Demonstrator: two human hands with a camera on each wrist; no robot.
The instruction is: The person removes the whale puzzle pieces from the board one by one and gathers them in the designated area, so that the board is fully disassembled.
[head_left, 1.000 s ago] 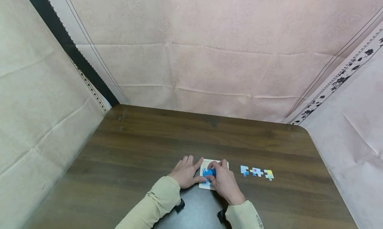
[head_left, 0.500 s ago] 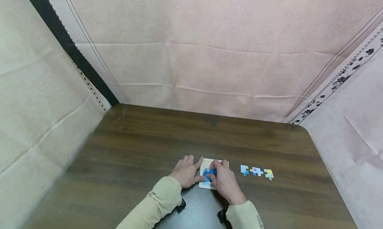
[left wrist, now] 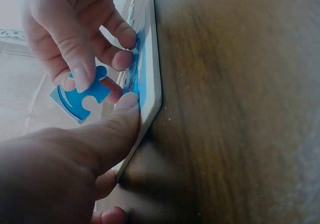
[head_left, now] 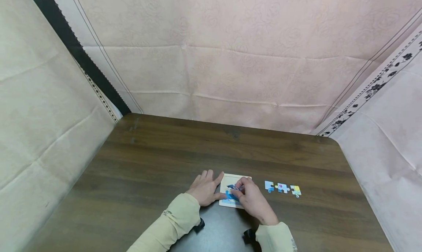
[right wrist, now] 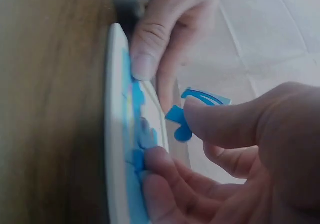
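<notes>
A small puzzle board [head_left: 232, 177] with a pale frame lies on the table, and blue pieces [right wrist: 132, 154] fill its lower part. My left hand [head_left: 204, 189] rests at the board's left side, its thumb pressing on the edge and its fingers extended. Between thumb and fingers, my right hand [head_left: 255, 200] pinches a blue jigsaw piece [left wrist: 97, 91] with a curved dark line. That piece is tilted and raised off the board in both wrist views. Other right fingertips [right wrist: 159, 156] touch or nearly touch the pieces in the board. The right hand partly hides the board's right side.
Right of the board, three loose jigsaw pieces lie in a row: a blue and white one [head_left: 269, 186], a light blue one [head_left: 282, 188] and a yellow and blue one [head_left: 296, 191]. Pale cloth [head_left: 230, 80] hangs behind the brown table [head_left: 165, 145].
My right hand has shifted slightly to the right, and the blue jigsaw piece it pinches has gone from facing up over the board to tilted. The left hand has stayed in place.
</notes>
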